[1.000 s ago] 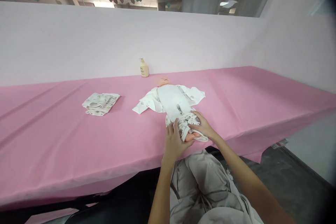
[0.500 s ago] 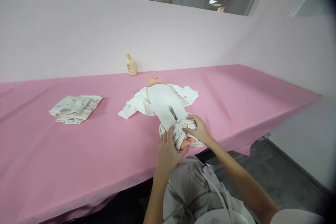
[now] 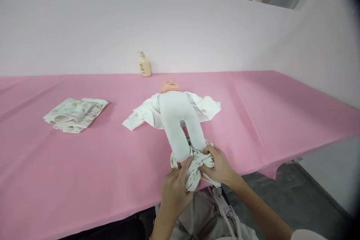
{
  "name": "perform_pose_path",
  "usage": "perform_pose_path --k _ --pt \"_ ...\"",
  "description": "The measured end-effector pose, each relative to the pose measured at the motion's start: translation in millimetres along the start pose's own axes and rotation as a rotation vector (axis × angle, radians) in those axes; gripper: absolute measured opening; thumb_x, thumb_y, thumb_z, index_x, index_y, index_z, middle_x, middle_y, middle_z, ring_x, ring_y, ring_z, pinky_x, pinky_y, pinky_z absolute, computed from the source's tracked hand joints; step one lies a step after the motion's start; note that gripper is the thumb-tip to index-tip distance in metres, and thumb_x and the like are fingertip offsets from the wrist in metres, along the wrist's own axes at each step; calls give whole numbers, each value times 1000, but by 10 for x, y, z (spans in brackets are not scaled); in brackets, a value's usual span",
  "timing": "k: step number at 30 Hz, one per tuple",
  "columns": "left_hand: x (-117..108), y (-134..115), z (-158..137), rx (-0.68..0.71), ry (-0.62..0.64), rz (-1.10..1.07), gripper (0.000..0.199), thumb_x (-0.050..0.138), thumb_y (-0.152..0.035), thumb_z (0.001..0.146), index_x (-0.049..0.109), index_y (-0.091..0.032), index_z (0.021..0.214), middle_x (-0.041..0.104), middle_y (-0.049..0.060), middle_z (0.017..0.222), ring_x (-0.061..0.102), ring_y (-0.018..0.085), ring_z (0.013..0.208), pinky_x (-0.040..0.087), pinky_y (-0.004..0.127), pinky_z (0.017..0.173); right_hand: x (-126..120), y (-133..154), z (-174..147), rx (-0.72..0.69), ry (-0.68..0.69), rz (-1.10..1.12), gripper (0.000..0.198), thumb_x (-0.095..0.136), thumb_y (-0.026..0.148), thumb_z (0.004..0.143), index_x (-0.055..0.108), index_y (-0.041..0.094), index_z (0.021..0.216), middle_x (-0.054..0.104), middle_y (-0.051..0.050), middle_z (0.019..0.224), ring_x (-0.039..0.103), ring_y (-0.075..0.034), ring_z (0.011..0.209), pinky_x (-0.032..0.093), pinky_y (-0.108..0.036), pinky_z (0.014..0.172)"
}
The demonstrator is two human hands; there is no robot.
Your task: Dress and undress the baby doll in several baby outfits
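A baby doll (image 3: 176, 109) with a white cloth body lies on its back, head toward the wall and legs toward me. An opened white garment (image 3: 150, 110) is spread beneath its torso, sleeves out to both sides. Bunched printed baby pants (image 3: 195, 170) surround the doll's lower legs, hiding most of the feet. My left hand (image 3: 176, 185) grips the bunched cloth by the doll's foot on the left, thumb on top. On the other side, my right hand (image 3: 218, 167) pinches the same cloth near the other ankle.
A pink-covered table (image 3: 112, 180) carries everything, its front edge just before my lap. To the left lies a folded printed cloth (image 3: 75, 114). A cream pump bottle (image 3: 145, 65) stands at the back against the white wall (image 3: 84, 26).
The bunched pants have come down the doll's legs toward me, with both hands on them. More of the white legs shows now. The camera view has shifted slightly.
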State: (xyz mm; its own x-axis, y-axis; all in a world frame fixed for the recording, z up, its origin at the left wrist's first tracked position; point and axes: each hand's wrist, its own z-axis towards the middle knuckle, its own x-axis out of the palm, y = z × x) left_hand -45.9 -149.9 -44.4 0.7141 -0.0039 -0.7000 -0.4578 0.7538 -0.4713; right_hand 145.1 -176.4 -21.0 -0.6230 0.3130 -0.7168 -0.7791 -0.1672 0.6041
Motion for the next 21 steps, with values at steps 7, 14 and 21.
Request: perform_pose_path --k 7,14,21 --pt "4 -52 -5 -36 -45 21 52 58 -11 72 56 -22 123 72 4 84 63 20 66 48 30 59 136 -164 -266 -205 -159 -99 45 73 30 66 50 19 103 65 -8 90 61 -26 79 49 -39 69" --pt "85 -235 -79 -83 -274 -120 33 68 -19 74 65 -24 107 74 1 96 69 19 79 51 29 70 438 -138 -458 -503 -657 77 22 57 12 82 56 19 103 63 -5 74 60 -20 63 49 -36 60" --pt "195 -620 -403 -148 -515 -115 10 63 -19 79 69 -19 86 69 2 75 64 18 66 47 29 62 301 42 -829 -402 -540 269 20 54 6 80 63 20 91 56 -2 67 52 -17 61 42 -31 56"
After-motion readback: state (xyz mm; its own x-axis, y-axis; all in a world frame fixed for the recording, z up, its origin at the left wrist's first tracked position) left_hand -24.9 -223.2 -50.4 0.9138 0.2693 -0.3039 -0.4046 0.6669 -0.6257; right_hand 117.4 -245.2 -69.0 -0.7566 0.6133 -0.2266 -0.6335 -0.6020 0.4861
